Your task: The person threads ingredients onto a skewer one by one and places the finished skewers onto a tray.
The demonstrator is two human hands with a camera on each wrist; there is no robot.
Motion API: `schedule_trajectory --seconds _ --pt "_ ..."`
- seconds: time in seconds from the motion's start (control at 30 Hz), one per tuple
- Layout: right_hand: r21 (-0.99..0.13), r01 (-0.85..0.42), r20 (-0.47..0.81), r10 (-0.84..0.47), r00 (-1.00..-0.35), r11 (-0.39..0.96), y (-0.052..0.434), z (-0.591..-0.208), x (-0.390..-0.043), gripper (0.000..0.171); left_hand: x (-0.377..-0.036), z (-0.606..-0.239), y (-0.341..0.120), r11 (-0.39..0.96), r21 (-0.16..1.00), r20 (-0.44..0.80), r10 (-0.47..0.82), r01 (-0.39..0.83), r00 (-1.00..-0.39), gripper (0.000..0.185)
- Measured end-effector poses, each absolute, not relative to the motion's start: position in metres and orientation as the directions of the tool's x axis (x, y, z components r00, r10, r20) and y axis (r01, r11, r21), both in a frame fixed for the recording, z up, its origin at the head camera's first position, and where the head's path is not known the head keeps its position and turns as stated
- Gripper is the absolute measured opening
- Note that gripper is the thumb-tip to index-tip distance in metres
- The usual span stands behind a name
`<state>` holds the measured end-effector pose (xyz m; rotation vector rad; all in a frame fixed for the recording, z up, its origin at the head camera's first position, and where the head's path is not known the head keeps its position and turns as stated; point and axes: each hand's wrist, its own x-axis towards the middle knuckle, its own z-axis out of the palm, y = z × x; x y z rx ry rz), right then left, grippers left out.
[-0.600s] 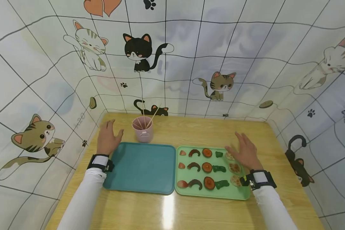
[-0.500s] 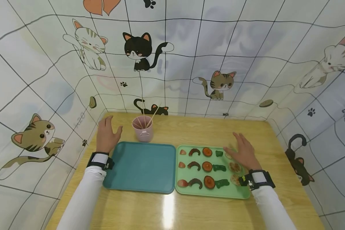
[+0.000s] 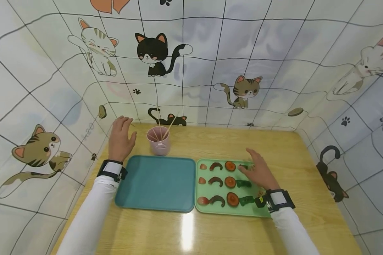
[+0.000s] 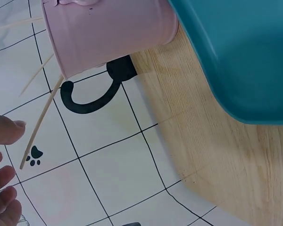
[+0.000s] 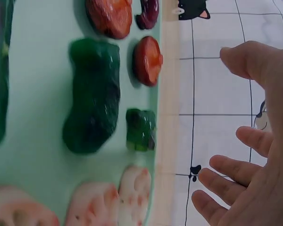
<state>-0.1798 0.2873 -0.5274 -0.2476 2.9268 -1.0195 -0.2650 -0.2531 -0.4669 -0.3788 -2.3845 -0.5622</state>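
My left hand [image 3: 121,141] is raised left of a pink bucket [image 3: 159,146], its fingers relaxed and holding nothing. Several thin wooden skewers [image 4: 42,121] lean out of that bucket. Over the right side of a light green tray [image 3: 236,211] hovers my right hand [image 3: 260,173], fingers spread and without anything in them. Rows of food pieces lie on the tray: small reddish pieces [image 3: 203,200], curled brown pieces [image 3: 217,200], round brown-orange mushroom caps [image 3: 232,199], green pepper pieces [image 5: 92,99] and lotus root slices [image 5: 94,205]. In the head view, the right hand and wrist hide most lotus slices.
A teal tray [image 3: 156,184] sits against the green tray's left side. Both stand on a wooden table [image 3: 146,230]. Cat-patterned cloth walls [image 3: 198,71] enclose the table at the back and both sides.
My right hand has moved left over the green tray, towards the green peppers. The left hand has gone slightly forward and up. The view has tilted a little downward.
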Motion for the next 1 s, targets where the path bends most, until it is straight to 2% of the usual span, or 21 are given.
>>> schedule_trajectory --seconds 0.33,0.53,0.77,1.0 --pt "-0.64 -0.106 -0.013 -0.148 -0.989 0.761 0.267 -0.532 -0.173 0.08 -0.272 -0.468 -0.244 0.854 0.159 0.652 0.286 0.495 -0.703 0.032" --pt "-0.611 -0.116 -0.014 -0.158 -0.987 0.783 0.249 -0.533 -0.176 0.075 -0.274 -0.467 -0.239 0.856 0.072 0.598 0.374 0.513 -0.709 0.022" --pt "-0.588 -0.141 0.009 -0.169 -0.986 0.797 0.238 -0.543 -0.183 0.068 -0.277 -0.466 -0.238 0.866 0.004 0.556 0.414 0.5 -0.721 0.018" --pt "-0.533 -0.128 0.016 -0.141 -0.99 0.836 0.23 -0.549 -0.189 0.059 -0.285 -0.463 -0.241 0.865 -0.106 0.508 0.471 0.49 -0.721 0.022"
